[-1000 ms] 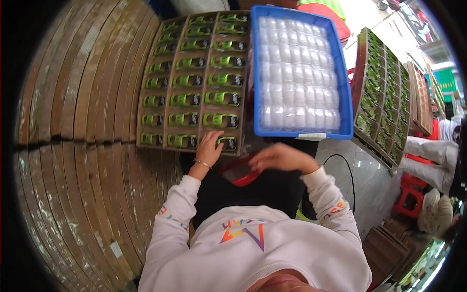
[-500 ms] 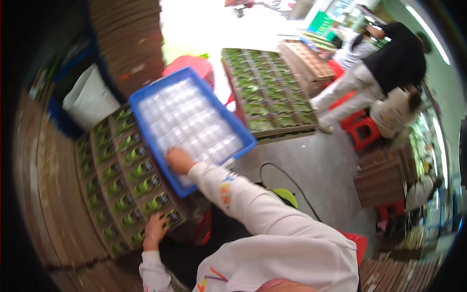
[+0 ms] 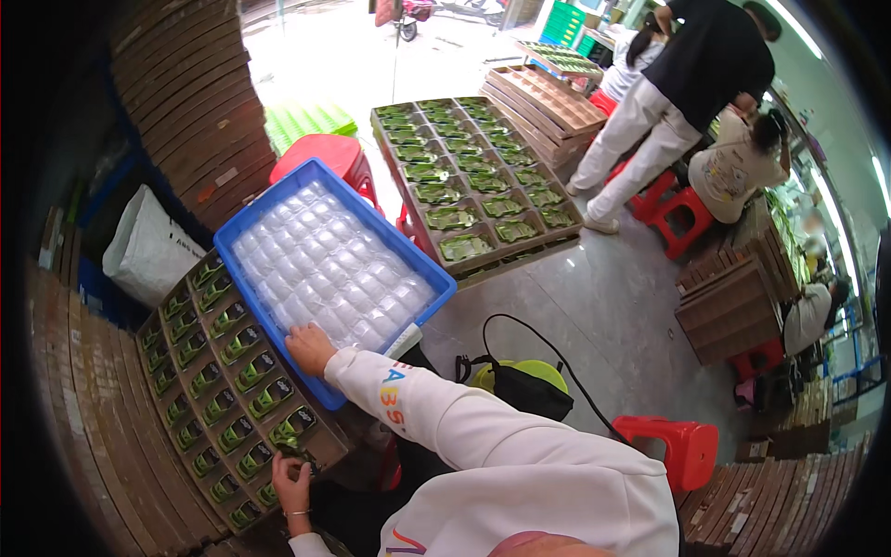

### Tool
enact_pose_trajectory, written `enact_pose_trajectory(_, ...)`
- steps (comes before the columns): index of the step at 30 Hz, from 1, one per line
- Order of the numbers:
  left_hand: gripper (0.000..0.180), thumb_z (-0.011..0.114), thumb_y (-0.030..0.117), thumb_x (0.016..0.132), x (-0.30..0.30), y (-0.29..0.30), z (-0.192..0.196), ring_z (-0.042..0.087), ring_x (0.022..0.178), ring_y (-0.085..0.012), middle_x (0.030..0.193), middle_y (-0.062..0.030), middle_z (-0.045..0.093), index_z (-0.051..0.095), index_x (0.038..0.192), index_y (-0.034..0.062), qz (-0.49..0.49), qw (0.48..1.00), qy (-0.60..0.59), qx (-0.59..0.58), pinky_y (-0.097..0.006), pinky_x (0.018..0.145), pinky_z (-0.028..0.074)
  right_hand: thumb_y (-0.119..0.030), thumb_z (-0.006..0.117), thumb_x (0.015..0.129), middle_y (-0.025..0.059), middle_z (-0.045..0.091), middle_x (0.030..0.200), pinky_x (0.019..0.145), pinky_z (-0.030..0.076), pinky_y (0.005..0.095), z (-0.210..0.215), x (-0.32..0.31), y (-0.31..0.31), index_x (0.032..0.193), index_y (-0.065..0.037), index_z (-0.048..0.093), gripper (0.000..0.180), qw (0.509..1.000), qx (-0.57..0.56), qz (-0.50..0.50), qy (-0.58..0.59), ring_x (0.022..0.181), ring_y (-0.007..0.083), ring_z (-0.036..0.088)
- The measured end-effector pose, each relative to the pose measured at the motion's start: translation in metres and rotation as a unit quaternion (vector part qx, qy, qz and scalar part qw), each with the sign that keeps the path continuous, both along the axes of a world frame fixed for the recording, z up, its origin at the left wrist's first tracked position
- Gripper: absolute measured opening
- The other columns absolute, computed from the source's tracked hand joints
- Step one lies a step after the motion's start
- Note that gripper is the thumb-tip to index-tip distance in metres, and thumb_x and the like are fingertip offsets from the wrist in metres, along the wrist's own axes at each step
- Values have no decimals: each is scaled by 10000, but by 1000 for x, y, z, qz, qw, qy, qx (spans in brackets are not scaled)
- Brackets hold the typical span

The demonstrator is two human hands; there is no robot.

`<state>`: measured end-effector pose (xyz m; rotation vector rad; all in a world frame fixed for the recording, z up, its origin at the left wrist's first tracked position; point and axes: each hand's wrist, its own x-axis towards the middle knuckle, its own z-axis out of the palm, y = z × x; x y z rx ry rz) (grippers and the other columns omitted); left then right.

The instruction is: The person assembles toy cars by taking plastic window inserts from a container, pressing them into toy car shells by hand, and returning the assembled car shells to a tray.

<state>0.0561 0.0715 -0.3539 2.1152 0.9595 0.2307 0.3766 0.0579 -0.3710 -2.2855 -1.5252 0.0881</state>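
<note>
2 grips were unclear: the right hand (image 3: 310, 351) had reached the packs (image 3: 320, 249) in the tray (image 3: 390, 233), putting them within touch; the left hand (image 3: 293, 485) curled by a packet (image 3: 292, 426).

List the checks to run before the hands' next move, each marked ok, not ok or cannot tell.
1. Right hand at the white packs in the blue tray: ok.
2. Right hand's grip on a pack: cannot tell.
3. Left hand at the brown tray's near corner: ok.
4. Green-and-black packets in the brown tray's compartments: ok, unclear beside the left hand.
5. Floor free of cables: not ok, a black cable loops across it.
</note>
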Motion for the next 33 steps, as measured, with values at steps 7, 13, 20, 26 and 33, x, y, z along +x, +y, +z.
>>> enact_pose_trajectory(7,222,721,188,872,-7,0,-39,549,780,-88,917,2,594,593,944,22,192,950,-214,-122,-233,683,464,-93,557,811,144,558,987,789,458,392,8,-16,-15,996,-11,596,206,992,73,38,-91,825,281,606)
enact_pose_trajectory(13,212,713,212,878,11,-12,-39,540,730,-63,864,19,600,606,968,52,270,905,-264,-196,-213,613,450,-117,533,832,134,545,1045,777,452,366,16,-18,-28,1081,3,575,280,993,77,40,-84,828,262,587)
enact_pose_trajectory(20,201,706,190,880,18,-34,-32,559,737,-73,861,4,601,600,962,40,275,896,-258,-233,-219,615,486,-119,525,831,131,549,1184,803,445,347,4,-14,-36,1155,-5,563,346,979,112,37,-165,873,230,576)
enact_pose_trajectory(26,181,699,143,881,5,-42,-44,579,762,-82,883,-7,619,603,977,22,267,881,-288,-264,-230,640,508,-123,539,819,133,556,1256,825,451,344,20,-10,-53,1112,-17,582,315,972,140,103,-157,887,227,592)
enact_pose_trajectory(33,160,693,146,888,18,-51,-31,569,746,-63,863,13,622,606,982,49,272,880,-273,-278,-216,643,486,-116,527,841,117,549,1254,808,467,342,18,-11,-49,1164,-19,562,340,973,156,98,-137,884,232,594)
